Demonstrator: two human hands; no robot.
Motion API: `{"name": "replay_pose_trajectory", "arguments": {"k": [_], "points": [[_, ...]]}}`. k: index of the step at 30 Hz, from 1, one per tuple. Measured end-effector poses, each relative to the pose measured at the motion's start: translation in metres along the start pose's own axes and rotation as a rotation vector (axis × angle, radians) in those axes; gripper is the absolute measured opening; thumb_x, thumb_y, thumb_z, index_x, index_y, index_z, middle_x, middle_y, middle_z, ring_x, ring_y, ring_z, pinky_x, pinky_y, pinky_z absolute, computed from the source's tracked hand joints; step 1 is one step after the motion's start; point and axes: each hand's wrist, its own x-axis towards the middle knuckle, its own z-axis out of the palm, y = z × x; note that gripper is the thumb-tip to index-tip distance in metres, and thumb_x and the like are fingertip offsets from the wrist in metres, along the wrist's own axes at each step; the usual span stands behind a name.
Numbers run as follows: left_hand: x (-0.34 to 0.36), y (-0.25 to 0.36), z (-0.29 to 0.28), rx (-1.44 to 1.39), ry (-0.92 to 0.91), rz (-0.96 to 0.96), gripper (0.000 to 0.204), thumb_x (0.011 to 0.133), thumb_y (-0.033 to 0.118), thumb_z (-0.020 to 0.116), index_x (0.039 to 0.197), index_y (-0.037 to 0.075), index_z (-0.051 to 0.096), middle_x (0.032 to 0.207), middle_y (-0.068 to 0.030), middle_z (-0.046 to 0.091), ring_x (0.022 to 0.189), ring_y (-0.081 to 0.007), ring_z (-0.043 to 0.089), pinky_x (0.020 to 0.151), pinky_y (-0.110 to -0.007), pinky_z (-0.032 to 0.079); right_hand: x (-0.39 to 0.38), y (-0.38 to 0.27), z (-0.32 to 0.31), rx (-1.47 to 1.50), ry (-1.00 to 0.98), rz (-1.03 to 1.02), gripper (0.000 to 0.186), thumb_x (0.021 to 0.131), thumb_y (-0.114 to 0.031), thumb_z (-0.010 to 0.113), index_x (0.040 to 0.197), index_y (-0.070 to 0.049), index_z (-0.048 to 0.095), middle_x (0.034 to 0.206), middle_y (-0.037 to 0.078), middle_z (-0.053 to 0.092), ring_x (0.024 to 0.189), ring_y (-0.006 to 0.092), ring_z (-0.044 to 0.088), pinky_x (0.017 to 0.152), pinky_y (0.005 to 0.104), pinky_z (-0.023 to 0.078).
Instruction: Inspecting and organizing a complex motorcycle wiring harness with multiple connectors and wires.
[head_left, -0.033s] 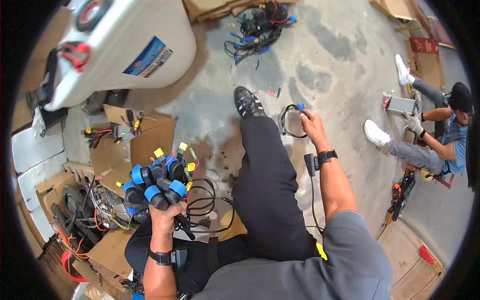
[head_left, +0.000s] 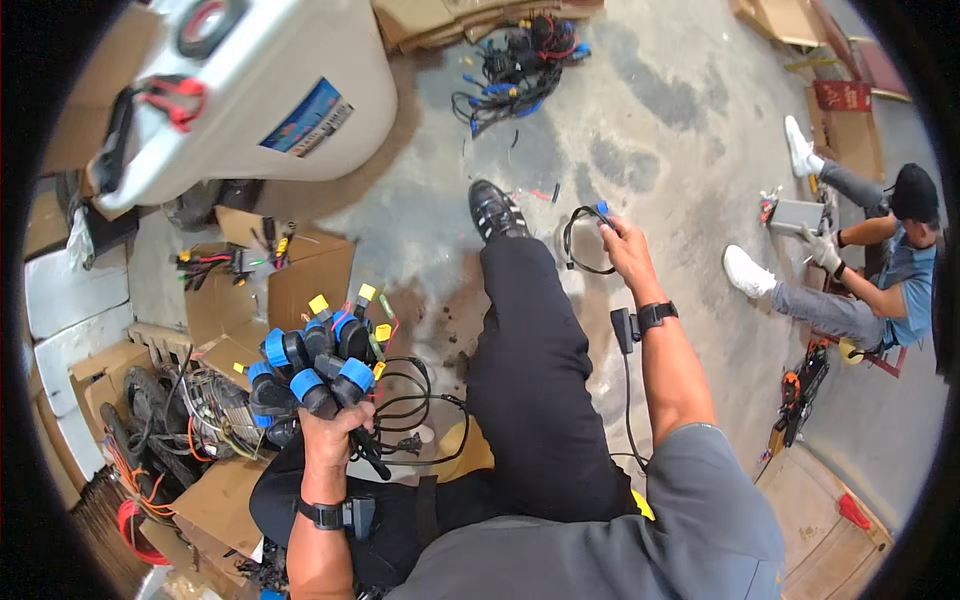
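Observation:
My left hand [head_left: 330, 425] is closed around a bulky bundle of black connectors with blue caps [head_left: 313, 393], several yellow plugs [head_left: 319, 304] and thin coloured wires among them. Black cables hang in loops from it beside my leg. Out past my right knee, my right hand [head_left: 627, 250] grips a looped black cable [head_left: 569, 235] with a small blue-tipped connector [head_left: 602, 208] at its upper end. Both my wrists carry black straps with small devices [head_left: 625, 328].
A white plastic body [head_left: 340, 150] fills the upper left, above open cartons [head_left: 315, 275] of wiring and a clutter of tyres. A cable pile [head_left: 515, 75] lies on the floor ahead. At right a seated co-worker [head_left: 905, 290] in gloves holds a silver box [head_left: 798, 214] near some tools [head_left: 800, 390].
The view has shifted slightly, so the white body and floor pile appear a little lower and further right. My hands and what they hold look almost the same.

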Motion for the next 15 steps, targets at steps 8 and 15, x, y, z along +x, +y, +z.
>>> {"name": "replay_pose_trajectory", "arguments": {"k": [8,15], "points": [[-0.055,0.0,-0.026,-0.303,-0.048,0.243,0.035,0.068,0.0,0.069,0.101,-0.002,0.056,0.075,-0.0068,0.057,0.055,-0.0159,0.055,0.051,-0.028,0.047,-0.094,-0.229,-0.039,0.175,-0.311,-0.413,0.021,0.092,-0.019,0.059,0.106,-0.007,0.067,0.067,-0.009,0.046,0.057,0.0032,0.039,0.051,0.0207,0.032],[-0.08,0.005,-0.064,-0.613,-0.005,0.466,0.026,0.075,0.001,0.066,0.1,-0.004,0.059,0.071,-0.0074,0.061,0.054,-0.0157,0.057,0.051,-0.027,0.048,-0.216,-0.332,0.033,0.355,-0.923,-0.45,0.022,0.095,-0.023,0.057,0.109,-0.007,0.063,0.059,-0.009,0.037,0.05,0.0031,0.032,0.046,0.0208,0.025]]}}
